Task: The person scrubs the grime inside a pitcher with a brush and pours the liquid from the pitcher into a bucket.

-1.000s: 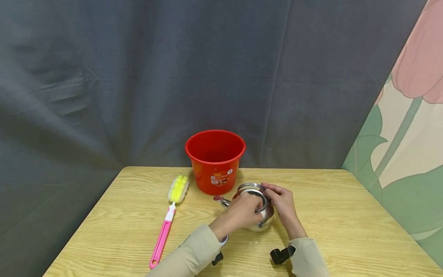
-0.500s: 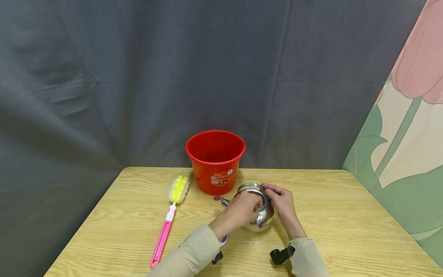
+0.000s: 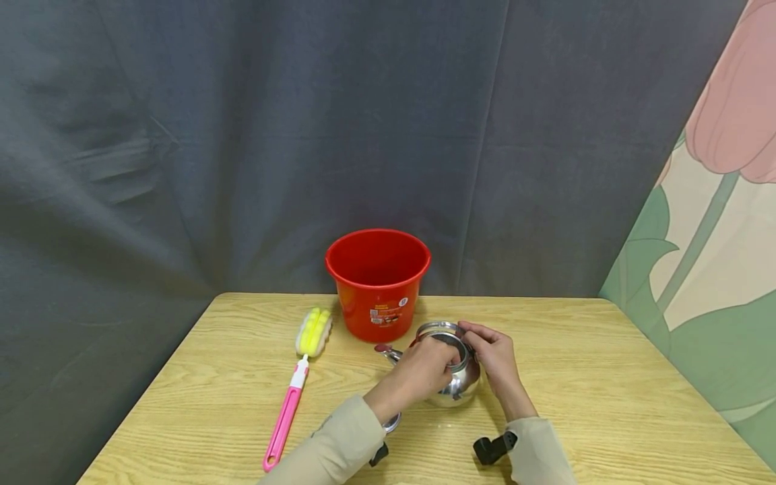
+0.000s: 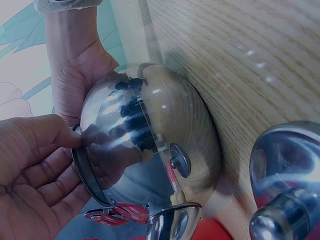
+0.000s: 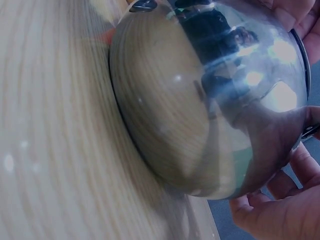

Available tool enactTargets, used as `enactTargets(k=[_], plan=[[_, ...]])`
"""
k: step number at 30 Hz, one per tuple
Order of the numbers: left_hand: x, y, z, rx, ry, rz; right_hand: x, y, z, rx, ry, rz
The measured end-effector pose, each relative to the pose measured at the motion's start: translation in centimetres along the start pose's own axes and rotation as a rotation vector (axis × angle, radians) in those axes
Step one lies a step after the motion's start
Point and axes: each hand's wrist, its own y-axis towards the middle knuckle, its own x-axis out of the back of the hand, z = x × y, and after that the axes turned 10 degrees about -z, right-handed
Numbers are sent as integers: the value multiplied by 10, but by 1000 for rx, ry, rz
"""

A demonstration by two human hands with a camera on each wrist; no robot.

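Observation:
A shiny steel kettle (image 3: 457, 391) with a short spout stands on the table in the head view. My left hand (image 3: 424, 367) reaches over its open top, fingers dipping into the mouth and gripping the rim. In the left wrist view the left thumb (image 4: 60, 131) lies at the dark rim (image 4: 86, 172). My right hand (image 3: 494, 357) pinches the kettle's handle (image 3: 438, 325) at its right end. The right wrist view shows the right fingers (image 5: 302, 165) close against the kettle's side. The fingertips inside the mouth are hidden. A domed metal lid (image 4: 287, 160) with a knob lies beside the kettle.
Behind the kettle stands a red bucket (image 3: 380, 303). To the left lies a sponge brush (image 3: 294, 391) with a pink handle and yellow head. The wooden table (image 3: 576, 370) ends at a dark curtain (image 3: 339, 135), with a flower-print panel (image 3: 715, 269) on the right.
My left thumb has drawn up a little toward the kettle's rim, baring more of its near side. The right hand and the kettle stay in place.

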Motion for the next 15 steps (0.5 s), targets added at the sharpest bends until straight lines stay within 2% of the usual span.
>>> enactTargets(k=[15], plan=[[-2, -5, 4, -82, 48, -66, 0, 1, 0, 3, 11, 5]])
